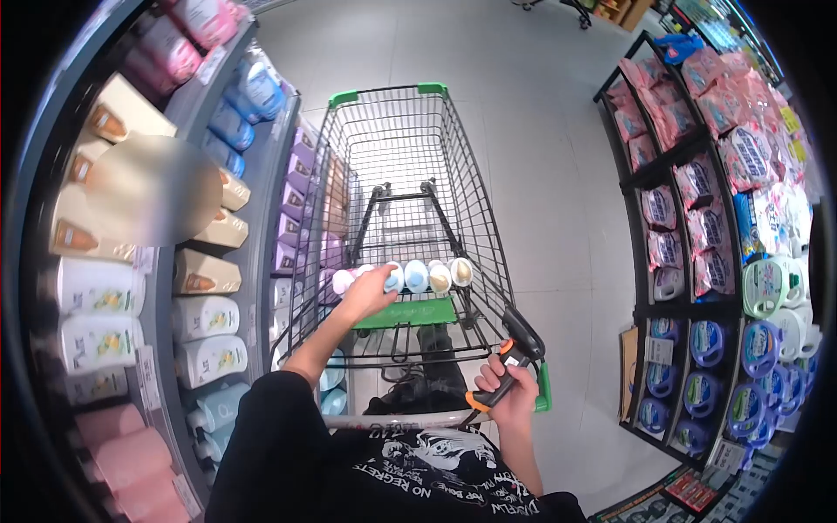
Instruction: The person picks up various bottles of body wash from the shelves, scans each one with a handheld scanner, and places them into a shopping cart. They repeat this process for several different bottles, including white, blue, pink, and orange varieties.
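A row of several bottles with rounded white, blue, pink and gold caps stands in the upper rear section of a shopping cart. My left hand reaches over the cart's rear, its fingers closed about a light-coloured bottle at the left of the row; the fingertips are partly hidden. Just behind the row lies a green seat flap. My right hand is wrapped round the orange and black handle of a barcode scanner, above the right end of the cart handle.
Shelves on the left hold white bottles, beige boxes and pink bottles. On the right, a black rack carries pink packs and purple jugs. Grey tiled floor runs between cart and rack.
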A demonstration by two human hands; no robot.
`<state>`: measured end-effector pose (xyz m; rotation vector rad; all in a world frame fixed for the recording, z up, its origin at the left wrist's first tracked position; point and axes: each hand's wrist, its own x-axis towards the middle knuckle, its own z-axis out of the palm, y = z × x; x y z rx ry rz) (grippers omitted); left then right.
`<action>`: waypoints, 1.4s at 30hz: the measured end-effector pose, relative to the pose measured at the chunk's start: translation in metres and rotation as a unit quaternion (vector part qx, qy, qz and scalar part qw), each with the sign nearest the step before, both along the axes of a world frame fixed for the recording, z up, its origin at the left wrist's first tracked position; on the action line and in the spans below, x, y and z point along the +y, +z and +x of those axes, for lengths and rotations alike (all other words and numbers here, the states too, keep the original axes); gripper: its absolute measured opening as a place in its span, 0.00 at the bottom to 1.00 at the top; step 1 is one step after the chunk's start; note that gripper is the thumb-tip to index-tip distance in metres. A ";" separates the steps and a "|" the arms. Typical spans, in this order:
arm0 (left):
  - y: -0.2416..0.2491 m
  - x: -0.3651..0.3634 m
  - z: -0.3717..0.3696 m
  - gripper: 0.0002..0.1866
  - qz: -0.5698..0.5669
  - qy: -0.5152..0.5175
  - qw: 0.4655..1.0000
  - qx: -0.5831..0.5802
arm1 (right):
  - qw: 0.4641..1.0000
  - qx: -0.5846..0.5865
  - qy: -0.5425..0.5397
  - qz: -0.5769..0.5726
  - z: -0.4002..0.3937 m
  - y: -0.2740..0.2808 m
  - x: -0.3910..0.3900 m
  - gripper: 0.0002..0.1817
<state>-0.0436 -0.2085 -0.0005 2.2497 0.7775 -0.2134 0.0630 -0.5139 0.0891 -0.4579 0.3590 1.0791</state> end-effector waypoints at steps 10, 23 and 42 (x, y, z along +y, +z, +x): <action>0.070 -0.084 -0.119 0.21 0.034 0.045 0.996 0.075 | 0.989 -0.082 0.120 -0.003 -0.010 -0.005 -0.009 0.17; 0.060 -0.153 -0.172 0.19 -0.007 0.106 0.992 0.072 | 0.978 -0.134 0.155 -0.048 -0.049 -0.005 -0.064 0.16; 0.075 -0.279 -0.388 0.17 0.291 0.478 0.792 -0.245 | 0.877 -0.312 0.357 -0.077 -0.180 -0.002 -0.137 0.13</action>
